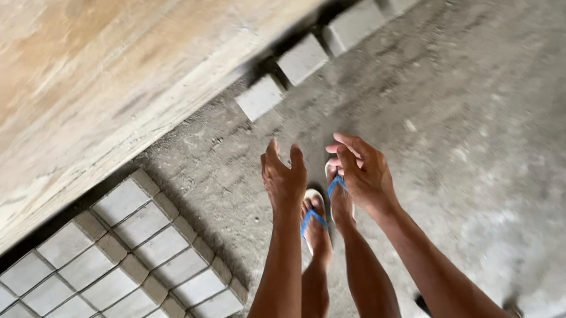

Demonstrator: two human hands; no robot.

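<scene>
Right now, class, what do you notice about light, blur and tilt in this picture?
Head view: strongly tilted; soft, even daylight with no glare; the pale wooden board at top is blurred; the stacked grey concrete blocks look sharp; both bare hands, left and right, are slightly soft.

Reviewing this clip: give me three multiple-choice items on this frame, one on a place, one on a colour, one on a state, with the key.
1. Where is the stack of grey blocks?
A. left of the legs
B. right of the legs
C. on the board

2. What colour are the sandal straps?
A. red
B. blue
C. black

3. What do the left hand and right hand hold?
A. a block each
B. a trowel
C. nothing

Key: 1 A, the stack fills the lower left; 2 B, blue straps cross both feet; 3 C, both hands are open and empty above the concrete floor.
</scene>
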